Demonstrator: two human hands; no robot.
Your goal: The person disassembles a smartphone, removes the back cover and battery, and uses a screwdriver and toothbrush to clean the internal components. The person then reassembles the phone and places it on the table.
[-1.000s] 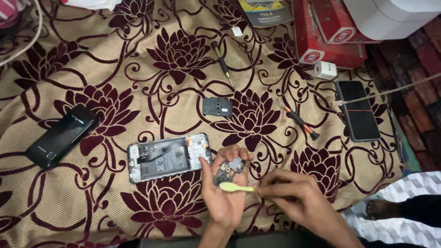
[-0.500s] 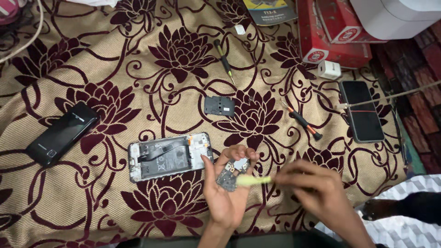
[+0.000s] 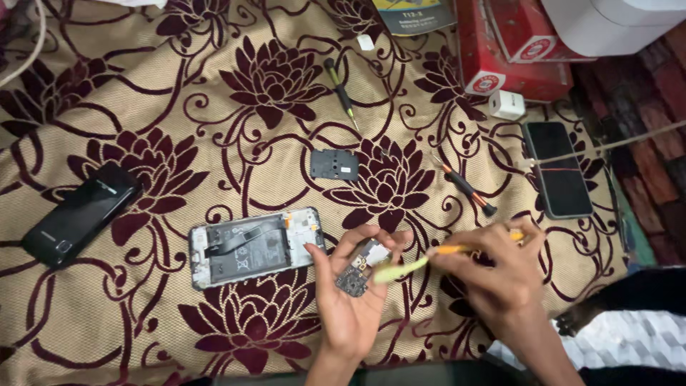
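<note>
We've got the opened phone (image 3: 254, 246) on the blanket (image 3: 143, 107). Just right of it, our left hand (image 3: 354, 300) cups the board (image 3: 361, 266) loosely; right hand (image 3: 493, 275) pinches the brush (image 3: 407, 266), which has shifted from below onto the board, so cleaning's underway.

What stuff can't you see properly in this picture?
- Right hand, head view: blurred, so its grip on the yellow tool is unclear.
- Small circuit board in the left hand: its parts are too small to tell.
- Red boxes and white device: cut off by the top edge.
- Both forearms: cut off by the bottom edge.
</note>
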